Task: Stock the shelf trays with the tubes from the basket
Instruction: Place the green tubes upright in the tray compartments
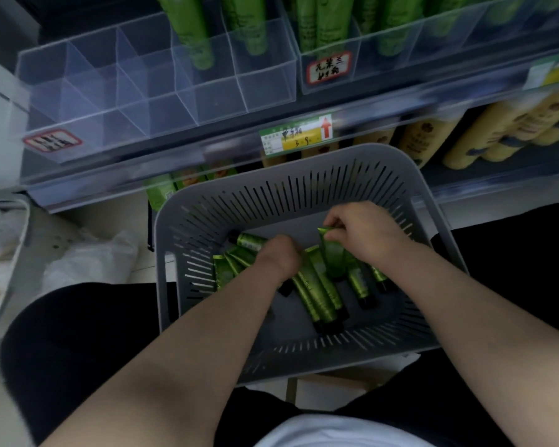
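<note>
A grey slotted basket [271,195] rests between my knees, with several green tubes [313,291] with black caps lying on its floor. My left hand [279,256] reaches down into the pile, its fingers hidden among the tubes. My right hand [365,230] pinches the crimped end of one green tube [331,256] and holds it tilted up. Above stand clear divided shelf trays [136,101]; the left compartments hold nothing, while those further right hold upright green tubes [191,33].
A second clear tray [384,56] at the upper right holds more green tubes behind a handwritten label. Yellow bottles [484,130] lie on the lower shelf. A price tag [296,137] hangs on the shelf rail. White bags [88,259] lie on the floor at left.
</note>
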`<act>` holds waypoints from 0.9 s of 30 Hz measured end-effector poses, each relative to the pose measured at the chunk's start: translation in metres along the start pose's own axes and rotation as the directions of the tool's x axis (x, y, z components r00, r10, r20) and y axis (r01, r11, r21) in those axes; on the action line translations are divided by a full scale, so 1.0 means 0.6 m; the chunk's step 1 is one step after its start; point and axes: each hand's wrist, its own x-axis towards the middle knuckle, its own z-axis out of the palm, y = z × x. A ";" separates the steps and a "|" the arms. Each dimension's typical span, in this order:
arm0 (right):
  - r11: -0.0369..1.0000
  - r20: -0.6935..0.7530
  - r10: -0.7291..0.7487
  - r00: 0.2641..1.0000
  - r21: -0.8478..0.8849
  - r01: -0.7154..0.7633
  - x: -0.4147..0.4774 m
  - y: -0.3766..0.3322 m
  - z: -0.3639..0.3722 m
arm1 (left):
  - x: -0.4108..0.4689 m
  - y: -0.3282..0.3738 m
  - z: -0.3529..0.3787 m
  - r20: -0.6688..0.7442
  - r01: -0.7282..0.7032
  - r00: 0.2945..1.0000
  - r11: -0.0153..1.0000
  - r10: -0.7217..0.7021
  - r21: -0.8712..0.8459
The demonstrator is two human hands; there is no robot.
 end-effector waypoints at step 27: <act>0.908 -0.620 -0.364 0.695 -0.071 0.413 -0.058 -0.235 -0.270 | -0.328 -0.017 -0.431 -0.985 -0.490 0.169 0.865 -0.025 -0.106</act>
